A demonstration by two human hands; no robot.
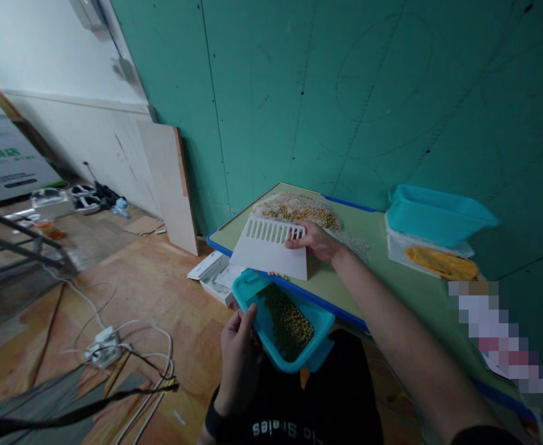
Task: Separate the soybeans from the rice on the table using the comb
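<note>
My left hand [239, 352] grips the near-left rim of a turquoise plastic tub [320, 346], held tilted at the table's front edge. Inside the tub lie small dark green grains [278, 315] and yellow beans [302, 326]. My right hand [315, 241] is closed on a white slotted scraper [271, 254], with the thumb across its slots. The scraper leans on the table just above the tub. Behind it spreads a pile of mixed pale grains and yellow beans [294, 207]. A few loose beans [278, 275] sit at the edge between scraper and tub.
The pale green tabletop [378, 293] has a blue edge and meets a green wall. At right, a second turquoise tub [441, 213] stands near a yellow cloth-like item [443, 262]. An opened white box [218, 281] lies below left. Cables and a power strip [103, 347] cross the floor.
</note>
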